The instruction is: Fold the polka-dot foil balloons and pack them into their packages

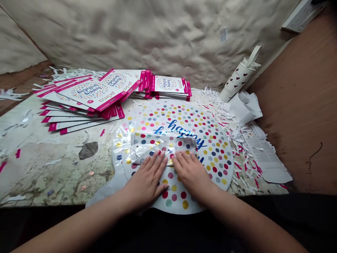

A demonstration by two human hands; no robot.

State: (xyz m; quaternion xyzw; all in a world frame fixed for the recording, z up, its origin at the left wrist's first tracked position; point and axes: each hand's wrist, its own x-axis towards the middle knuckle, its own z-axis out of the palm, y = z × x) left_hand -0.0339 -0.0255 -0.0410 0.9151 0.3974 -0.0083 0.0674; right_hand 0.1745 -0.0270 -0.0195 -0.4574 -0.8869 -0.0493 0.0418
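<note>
A flat white foil balloon [216, 151] with coloured dots and blue "happy" lettering lies on the table in front of me. On top of it is a folded dotted foil balloon [152, 140], shiny and rectangular along its far side. My left hand [149, 174] lies flat with its fingertips on the near left part of the folded piece. Just to the right, my right hand [191, 172] presses down with its fingers stretched out on the same foil. Part of the lettering is hidden under the folded piece and my right hand.
Several pink-edged printed packages [89, 93] are piled at the back left, with a smaller stack [171, 86] beside them. A heart-patterned tumbler [238, 79] leans at the back right. Shredded paper [218, 109] and a printed sheet [265, 154] lie by the brown side panel [300, 105].
</note>
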